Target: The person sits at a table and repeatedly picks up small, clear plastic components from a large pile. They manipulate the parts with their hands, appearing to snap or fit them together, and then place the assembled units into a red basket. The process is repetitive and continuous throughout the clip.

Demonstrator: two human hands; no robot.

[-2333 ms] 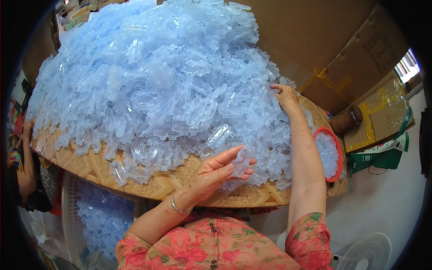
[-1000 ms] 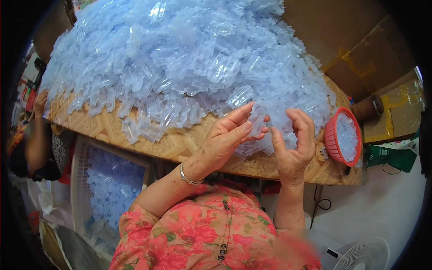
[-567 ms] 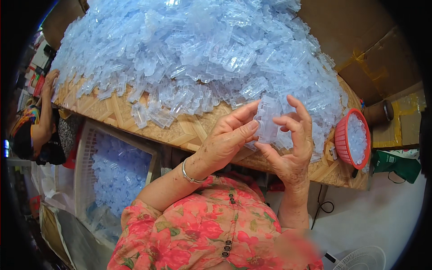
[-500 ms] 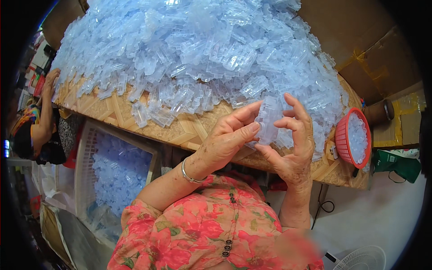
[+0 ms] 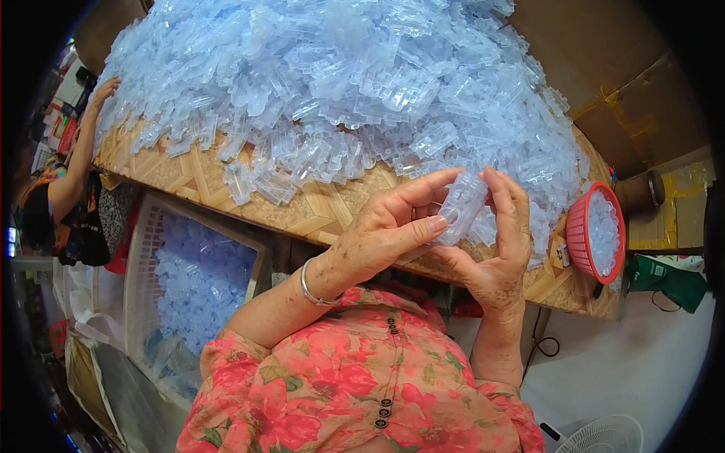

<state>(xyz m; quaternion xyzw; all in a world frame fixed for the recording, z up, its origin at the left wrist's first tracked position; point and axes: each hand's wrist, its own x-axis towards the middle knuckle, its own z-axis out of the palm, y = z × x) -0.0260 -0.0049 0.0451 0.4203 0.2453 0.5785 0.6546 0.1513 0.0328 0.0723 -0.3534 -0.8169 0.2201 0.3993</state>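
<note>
Above wooden table (image 5: 317,215), clear plastic piece (image 5: 462,205) sits between both hands (image 5: 445,241).

Person seen from above — short-sleeved blouse (image 5: 355,385) in red-pink floral print with green leaves; row of small dark buttons (image 5: 387,370) down the front; thin silver bangle (image 5: 311,281) on left wrist — forearms bare.

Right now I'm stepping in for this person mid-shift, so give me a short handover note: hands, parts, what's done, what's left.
Left hand and right hand: both pinch one clear bluish plastic moulded strip between them, above the woven-pattern table's near edge.
Parts: a big heap of clear plastic strips covers the table.
Done: clear pieces lie in the white slatted crate on the left and in the small red basket on the right.
Left: most of the heap.
</note>
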